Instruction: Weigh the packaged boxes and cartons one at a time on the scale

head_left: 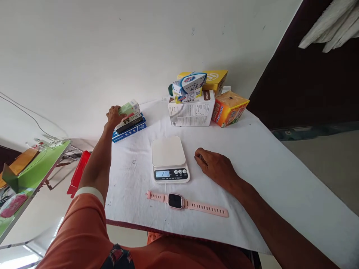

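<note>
My left hand (114, 115) is closed round a green and white box (129, 108) at the far left. That box is on top of a black and beige box (129, 122) and a blue box (134, 131). My right hand (215, 164) rests on the table with its fingers curled in, right of a white kitchen scale (168, 151); I see nothing in it. The scale's plate is bare, and its display (162, 174) seems to read 270. In front of the scale lies a pink smartwatch (175, 201), its strap stretched out flat.
At the back stand a white box (192, 114), an orange package (230, 108) and a yellow box (221, 80), with smaller soap boxes (190, 83) stacked on the white one. A white cloth covers the table (134, 179). A green table (53, 160) and a red bin (80, 173) are left.
</note>
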### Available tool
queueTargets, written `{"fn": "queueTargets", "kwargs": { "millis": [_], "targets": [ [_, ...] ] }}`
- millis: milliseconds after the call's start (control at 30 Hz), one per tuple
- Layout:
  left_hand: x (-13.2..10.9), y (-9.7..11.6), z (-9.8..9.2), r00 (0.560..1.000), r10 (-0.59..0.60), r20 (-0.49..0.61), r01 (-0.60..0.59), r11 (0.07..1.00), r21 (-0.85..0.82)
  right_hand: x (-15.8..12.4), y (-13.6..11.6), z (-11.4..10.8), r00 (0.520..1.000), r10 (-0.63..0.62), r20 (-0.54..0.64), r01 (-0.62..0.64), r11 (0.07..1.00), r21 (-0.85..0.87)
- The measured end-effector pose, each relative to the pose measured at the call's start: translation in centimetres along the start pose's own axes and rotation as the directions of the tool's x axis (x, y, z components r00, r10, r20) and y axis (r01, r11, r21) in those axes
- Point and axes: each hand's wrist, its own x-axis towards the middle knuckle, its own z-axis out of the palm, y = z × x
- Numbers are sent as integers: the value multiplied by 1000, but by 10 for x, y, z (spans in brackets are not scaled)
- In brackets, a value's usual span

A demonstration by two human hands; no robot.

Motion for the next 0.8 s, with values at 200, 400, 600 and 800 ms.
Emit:
{"fn": "queueTargets", "kwargs": {
  "millis": [200,400,600,800],
  "targets": [
    [6,-1,10,998,-17,57,14,999,53,0,3,4,1000,-2,25,3,999,-42],
    [-8,7,2,999,40,-21,-39,999,36,2,-8,-5,993,43,105,-32,994,-106],
    [-37,83,-3,895,376,-237,-415,899,-140,4,-17,-17,981,94,171,-74,990,-121],
    [-68,210,6,752,602,-270,-659,692,-294,4,-20,-24,973,97,211,-72,990,-120]
  ]
}}
